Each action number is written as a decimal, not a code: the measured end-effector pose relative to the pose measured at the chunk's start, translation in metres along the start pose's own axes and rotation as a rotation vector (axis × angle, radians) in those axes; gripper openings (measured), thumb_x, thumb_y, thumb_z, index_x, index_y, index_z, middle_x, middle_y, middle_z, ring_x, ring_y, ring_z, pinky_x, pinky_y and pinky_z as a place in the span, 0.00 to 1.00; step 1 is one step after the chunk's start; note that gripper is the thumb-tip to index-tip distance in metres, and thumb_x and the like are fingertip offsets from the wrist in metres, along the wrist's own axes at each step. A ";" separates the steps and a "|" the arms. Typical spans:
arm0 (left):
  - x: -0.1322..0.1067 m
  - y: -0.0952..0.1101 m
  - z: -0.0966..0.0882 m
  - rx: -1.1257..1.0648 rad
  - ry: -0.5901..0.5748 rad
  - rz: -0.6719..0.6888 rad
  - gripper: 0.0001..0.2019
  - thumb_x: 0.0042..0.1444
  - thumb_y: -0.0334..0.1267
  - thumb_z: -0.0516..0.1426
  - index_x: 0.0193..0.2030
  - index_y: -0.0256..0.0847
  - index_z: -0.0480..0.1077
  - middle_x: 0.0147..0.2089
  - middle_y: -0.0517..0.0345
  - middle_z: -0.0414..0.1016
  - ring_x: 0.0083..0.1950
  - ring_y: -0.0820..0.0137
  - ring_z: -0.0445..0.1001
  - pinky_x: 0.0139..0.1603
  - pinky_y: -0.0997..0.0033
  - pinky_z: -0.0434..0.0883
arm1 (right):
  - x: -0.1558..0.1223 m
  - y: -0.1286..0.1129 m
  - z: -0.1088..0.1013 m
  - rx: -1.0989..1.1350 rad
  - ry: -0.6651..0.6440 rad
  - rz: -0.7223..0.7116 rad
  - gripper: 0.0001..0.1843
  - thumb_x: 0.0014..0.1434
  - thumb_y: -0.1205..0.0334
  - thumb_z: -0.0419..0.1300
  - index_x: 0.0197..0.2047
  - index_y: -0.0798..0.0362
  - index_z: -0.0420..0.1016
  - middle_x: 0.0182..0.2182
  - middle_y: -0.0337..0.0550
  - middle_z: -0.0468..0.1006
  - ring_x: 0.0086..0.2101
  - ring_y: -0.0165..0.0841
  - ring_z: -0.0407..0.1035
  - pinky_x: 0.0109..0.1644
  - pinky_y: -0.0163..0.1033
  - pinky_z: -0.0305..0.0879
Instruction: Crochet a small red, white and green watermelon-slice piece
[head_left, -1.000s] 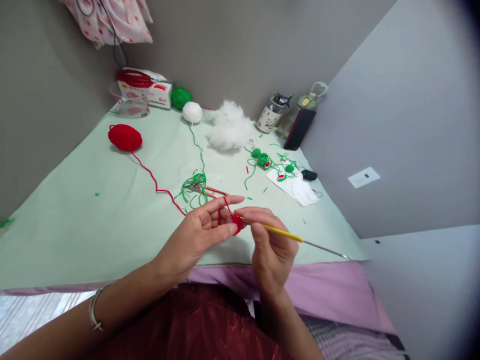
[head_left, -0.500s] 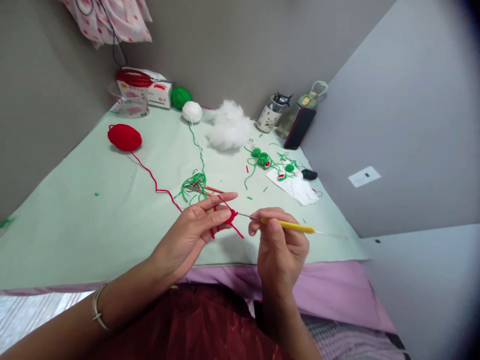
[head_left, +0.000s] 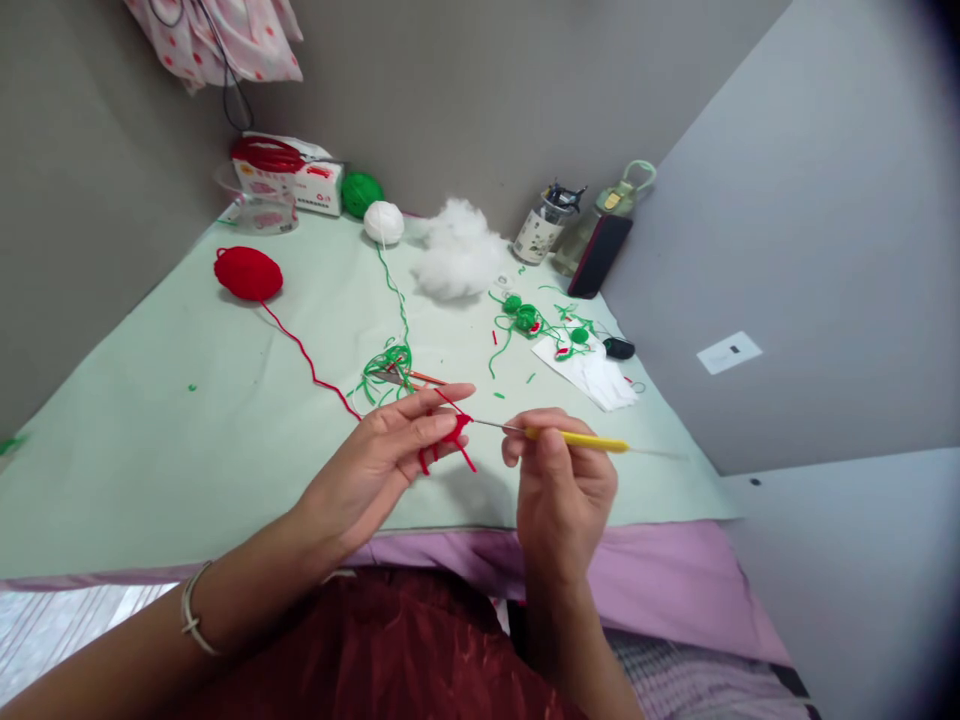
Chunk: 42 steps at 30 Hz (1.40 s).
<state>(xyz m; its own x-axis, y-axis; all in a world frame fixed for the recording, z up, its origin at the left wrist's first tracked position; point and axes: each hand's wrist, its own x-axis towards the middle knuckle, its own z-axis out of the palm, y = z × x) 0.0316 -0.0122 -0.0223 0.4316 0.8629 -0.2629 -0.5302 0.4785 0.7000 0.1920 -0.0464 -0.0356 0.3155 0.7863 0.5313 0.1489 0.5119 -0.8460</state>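
Note:
Between thumb and fingers, my left hand (head_left: 390, 445) pinches a small red crochet piece (head_left: 459, 428), with red yarn strung over the raised index finger and a short tail hanging below. My right hand (head_left: 562, 485) grips a crochet hook (head_left: 581, 440) by its yellow handle, and the metal tip reaches the right edge of the piece. From my left hand the working strand (head_left: 304, 352) runs across the table to a red yarn ball (head_left: 249, 273). Scissors (head_left: 424, 378) with orange handles lie in a tangle of green yarn (head_left: 386, 368), just behind my left hand.
White stuffing (head_left: 457, 255), a white yarn ball (head_left: 384, 223) and a green yarn ball (head_left: 361, 194) sit at the back. Rightward are small green crocheted pieces (head_left: 526, 318), tissue (head_left: 589, 370), a pen cup (head_left: 540, 232), a bottle (head_left: 616, 200) and a phone (head_left: 600, 257).
The red piece has turned slightly in my left fingers, and its tail has swung left. The hook tip has risen a little, while my right hand has barely shifted.

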 end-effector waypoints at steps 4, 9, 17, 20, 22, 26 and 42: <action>-0.003 -0.005 0.003 0.142 -0.032 0.156 0.22 0.58 0.33 0.70 0.60 0.49 0.80 0.35 0.65 0.77 0.41 0.76 0.74 0.52 0.75 0.71 | -0.001 -0.003 0.006 -0.070 -0.104 -0.069 0.10 0.70 0.68 0.61 0.45 0.47 0.84 0.37 0.41 0.84 0.38 0.33 0.77 0.41 0.40 0.75; -0.005 -0.007 0.004 0.076 -0.068 0.088 0.29 0.53 0.29 0.72 0.63 0.48 0.78 0.38 0.65 0.77 0.44 0.74 0.75 0.56 0.71 0.71 | -0.003 0.002 0.006 -0.010 -0.037 -0.002 0.11 0.70 0.67 0.62 0.45 0.44 0.85 0.37 0.38 0.84 0.36 0.30 0.76 0.41 0.37 0.73; -0.006 -0.003 0.004 0.121 -0.031 0.077 0.27 0.57 0.34 0.71 0.63 0.46 0.77 0.43 0.60 0.79 0.48 0.72 0.74 0.58 0.70 0.68 | 0.001 0.004 0.002 0.236 -0.041 0.209 0.07 0.69 0.61 0.65 0.42 0.46 0.86 0.36 0.39 0.84 0.32 0.27 0.75 0.38 0.34 0.74; -0.007 0.000 0.003 0.135 0.001 0.100 0.25 0.56 0.35 0.71 0.62 0.46 0.78 0.42 0.61 0.77 0.46 0.72 0.74 0.55 0.71 0.69 | 0.002 0.003 0.004 0.294 -0.038 0.232 0.06 0.68 0.60 0.66 0.41 0.47 0.86 0.35 0.39 0.84 0.31 0.27 0.76 0.36 0.34 0.75; -0.007 0.001 0.002 0.140 0.013 0.114 0.24 0.56 0.35 0.71 0.61 0.46 0.79 0.41 0.61 0.76 0.46 0.72 0.73 0.54 0.71 0.68 | 0.003 0.002 0.005 0.314 -0.042 0.245 0.07 0.68 0.59 0.66 0.41 0.47 0.86 0.35 0.39 0.84 0.30 0.27 0.77 0.36 0.34 0.76; -0.006 0.000 -0.001 0.178 0.002 0.109 0.22 0.58 0.37 0.70 0.60 0.46 0.79 0.42 0.60 0.78 0.47 0.71 0.73 0.55 0.70 0.67 | 0.003 0.002 0.005 0.299 -0.033 0.246 0.07 0.68 0.60 0.66 0.40 0.48 0.86 0.35 0.39 0.84 0.30 0.27 0.77 0.37 0.34 0.76; -0.007 0.005 0.000 0.366 -0.003 0.222 0.16 0.60 0.36 0.68 0.55 0.47 0.81 0.34 0.64 0.74 0.40 0.72 0.73 0.49 0.71 0.70 | -0.001 -0.009 0.001 0.033 -0.097 -0.097 0.12 0.72 0.67 0.58 0.46 0.46 0.83 0.35 0.39 0.84 0.33 0.31 0.75 0.37 0.40 0.74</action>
<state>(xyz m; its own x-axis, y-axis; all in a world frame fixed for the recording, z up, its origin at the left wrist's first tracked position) 0.0257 -0.0160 -0.0173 0.3382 0.9379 -0.0778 -0.3167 0.1912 0.9291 0.1889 -0.0516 -0.0285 0.2087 0.7612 0.6140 0.1431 0.5973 -0.7892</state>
